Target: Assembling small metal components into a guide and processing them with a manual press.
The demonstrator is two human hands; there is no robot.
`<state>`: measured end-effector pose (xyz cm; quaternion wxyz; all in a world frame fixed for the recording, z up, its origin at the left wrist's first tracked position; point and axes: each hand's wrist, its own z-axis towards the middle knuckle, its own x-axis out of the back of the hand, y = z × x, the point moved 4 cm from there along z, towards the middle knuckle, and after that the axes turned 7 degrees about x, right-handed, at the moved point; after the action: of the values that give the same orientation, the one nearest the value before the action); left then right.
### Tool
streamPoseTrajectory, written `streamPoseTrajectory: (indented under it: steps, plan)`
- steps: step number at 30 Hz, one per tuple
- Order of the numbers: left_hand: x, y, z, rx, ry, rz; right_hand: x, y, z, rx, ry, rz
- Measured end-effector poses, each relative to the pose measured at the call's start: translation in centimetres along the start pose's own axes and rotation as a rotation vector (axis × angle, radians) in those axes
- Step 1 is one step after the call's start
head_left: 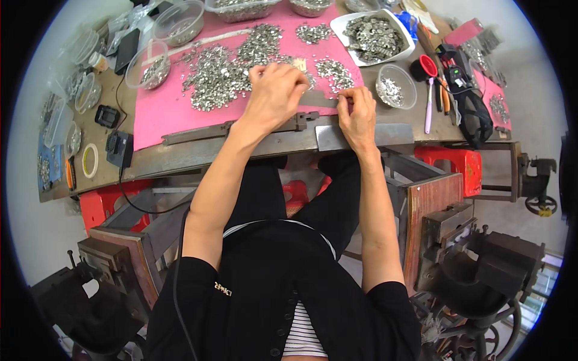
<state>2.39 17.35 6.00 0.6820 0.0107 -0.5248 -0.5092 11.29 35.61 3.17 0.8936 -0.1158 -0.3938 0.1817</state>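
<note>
My left hand [274,93] is closed, its fingers curled over the near side of a large pile of small silvery metal pieces [214,75]. Whatever its fingertips hold is hidden. To the right, my right hand [359,114] has thumb and fingers drawn together beside a smaller heap of metal pieces [335,73]; anything between them is too small to make out. A flat grey metal strip [322,99] lies between the two hands. Below them, a long dark metal bar with a clamp-like block [298,122] runs along the bench edge, next to a flat steel plate [385,133].
Pink sheeting [156,123] covers the bench middle. A white tray of metal pieces [374,37] and a clear round tub [396,87] stand right, near a red-rimmed cup [425,67] and hand tools. Left are a clear bowl [179,24] and a black device [119,149]. Machines [481,274] flank me.
</note>
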Motion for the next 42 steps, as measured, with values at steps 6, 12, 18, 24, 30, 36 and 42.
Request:
streamPoseTrajectory:
  steps: [6, 12, 18, 24, 30, 36, 42]
  plan:
    - [3.3, -1.1, -6.7, 0.063, 0.074, -0.034, -0.9, -6.0, 0.2, 0.195, -0.108, 0.247]
    - [2.4, -0.9, -7.1, 0.006, 0.087, -0.006, -2.4, -8.4, 0.4, 0.325, -0.261, 0.154]
    - [2.1, -0.9, -6.9, 0.013, 0.077, 0.008, -2.2, -7.8, 0.4, 0.307, -0.237, 0.268]
    - [2.5, -0.9, -6.9, 0.070, 0.035, 0.003, -0.2, -1.4, 0.3, -0.039, -0.059, 0.060]
    - [1.8, -0.8, -6.8, 0.078, 0.059, -0.018, -0.4, -0.5, 0.7, 0.012, -0.138, -0.042]
    - [3.6, -1.4, -8.0, 0.104, 0.254, -0.117, -0.4, -3.7, 1.3, 0.125, -0.122, 0.124]
    - [4.6, -2.8, -9.9, 0.179, 0.386, -0.093, -2.8, -8.8, 0.7, 0.244, -0.204, 0.274]
